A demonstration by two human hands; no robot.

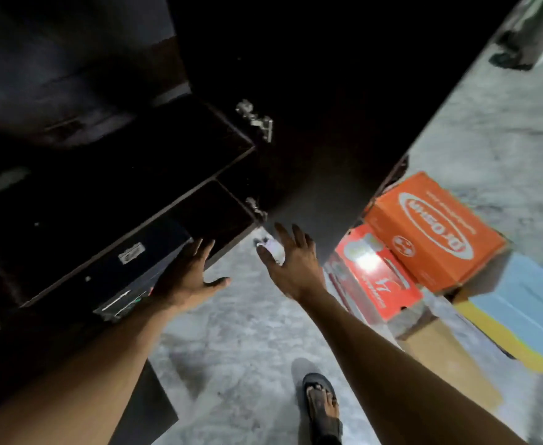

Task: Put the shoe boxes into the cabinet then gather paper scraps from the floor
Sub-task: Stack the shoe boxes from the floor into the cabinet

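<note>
A dark cabinet (128, 194) stands open at the left, its door (321, 175) swung out toward me. A black shoe box (125, 274) with white labels sits in the lower shelf. My left hand (189, 277) presses flat against its end, fingers straight. My right hand (291, 261) hovers open beside the door's lower edge, holding nothing. A white paper scrap (275, 250) lies on the floor just behind its fingers. On the floor at the right are an orange shoe box (433, 232), a red shoe box (379, 277), and a blue and yellow box (517, 313).
The floor (241, 342) is grey mottled concrete. A brown cardboard box (440, 354) lies under the red one. My foot in a dark sandal (321, 403) stands at the bottom centre. Dark objects (514, 56) sit at the far top right.
</note>
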